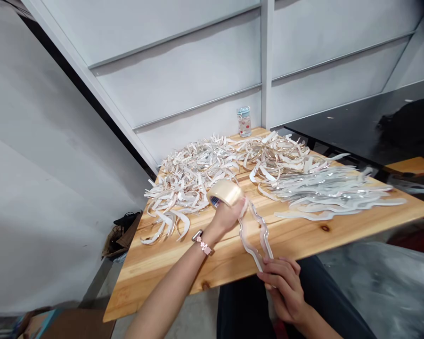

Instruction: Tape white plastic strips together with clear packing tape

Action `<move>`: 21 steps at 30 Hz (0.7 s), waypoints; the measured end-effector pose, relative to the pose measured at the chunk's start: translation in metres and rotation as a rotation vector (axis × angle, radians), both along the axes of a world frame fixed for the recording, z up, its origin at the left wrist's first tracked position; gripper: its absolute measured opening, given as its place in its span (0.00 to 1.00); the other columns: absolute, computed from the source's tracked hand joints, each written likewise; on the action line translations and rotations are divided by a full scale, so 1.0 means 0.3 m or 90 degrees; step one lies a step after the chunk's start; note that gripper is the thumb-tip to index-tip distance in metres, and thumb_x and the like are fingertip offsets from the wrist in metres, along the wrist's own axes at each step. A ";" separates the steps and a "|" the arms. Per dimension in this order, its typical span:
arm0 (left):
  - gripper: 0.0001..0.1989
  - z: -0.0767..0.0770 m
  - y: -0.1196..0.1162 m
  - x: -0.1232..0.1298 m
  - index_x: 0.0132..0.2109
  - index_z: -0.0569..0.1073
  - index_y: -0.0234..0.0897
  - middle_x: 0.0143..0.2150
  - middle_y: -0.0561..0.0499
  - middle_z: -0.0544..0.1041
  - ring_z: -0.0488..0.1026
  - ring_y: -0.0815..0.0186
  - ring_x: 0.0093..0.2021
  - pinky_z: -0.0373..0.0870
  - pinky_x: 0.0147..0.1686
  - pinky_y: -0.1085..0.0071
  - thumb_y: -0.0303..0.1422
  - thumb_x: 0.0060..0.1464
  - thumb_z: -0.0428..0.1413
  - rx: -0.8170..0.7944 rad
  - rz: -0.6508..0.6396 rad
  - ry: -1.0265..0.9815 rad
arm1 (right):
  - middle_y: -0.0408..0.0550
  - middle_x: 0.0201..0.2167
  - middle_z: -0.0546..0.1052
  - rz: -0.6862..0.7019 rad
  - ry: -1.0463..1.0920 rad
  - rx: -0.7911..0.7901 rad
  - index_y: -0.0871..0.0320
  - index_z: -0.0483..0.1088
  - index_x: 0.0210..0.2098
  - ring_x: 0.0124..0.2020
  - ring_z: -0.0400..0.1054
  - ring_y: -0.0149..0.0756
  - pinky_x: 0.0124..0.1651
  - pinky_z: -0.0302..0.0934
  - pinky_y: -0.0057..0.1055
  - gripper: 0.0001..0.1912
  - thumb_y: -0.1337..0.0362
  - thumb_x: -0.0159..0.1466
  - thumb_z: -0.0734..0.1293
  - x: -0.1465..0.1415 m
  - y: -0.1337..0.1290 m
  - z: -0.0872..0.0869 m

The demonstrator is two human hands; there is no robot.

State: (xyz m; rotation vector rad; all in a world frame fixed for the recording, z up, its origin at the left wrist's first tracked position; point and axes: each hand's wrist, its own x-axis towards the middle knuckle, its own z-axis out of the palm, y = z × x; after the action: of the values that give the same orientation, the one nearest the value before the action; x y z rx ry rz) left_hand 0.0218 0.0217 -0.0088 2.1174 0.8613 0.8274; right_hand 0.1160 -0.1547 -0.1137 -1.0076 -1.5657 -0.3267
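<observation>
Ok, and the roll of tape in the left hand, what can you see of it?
This is a wide roll of clear packing tape, glossy and amber where the layers build up. A small blue-and-white patch shows at its edge, too small to read. The left hand grips it from below, holding it tilted over the wooden tabletop, close to a heap of pale strips.

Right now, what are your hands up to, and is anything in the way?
Left hand: tape roll gripped. Right hand: clear wavy strip held, running up toward the tape. Heaped strips just beyond, on the table.
</observation>
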 end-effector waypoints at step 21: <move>0.11 0.043 -0.070 0.001 0.38 0.76 0.41 0.40 0.47 0.81 0.76 0.54 0.47 0.70 0.58 0.59 0.37 0.45 0.64 -0.076 -0.122 -0.011 | 0.43 0.31 0.77 0.015 0.036 -0.011 0.55 0.74 0.38 0.39 0.75 0.39 0.47 0.58 0.41 0.14 0.76 0.61 0.61 -0.001 -0.010 0.007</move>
State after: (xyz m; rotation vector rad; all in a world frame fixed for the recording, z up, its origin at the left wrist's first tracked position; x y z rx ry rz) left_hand 0.0221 0.0007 0.0042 2.0467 0.6696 0.6771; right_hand 0.1156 -0.1576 -0.1116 -1.0023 -1.5302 -0.2661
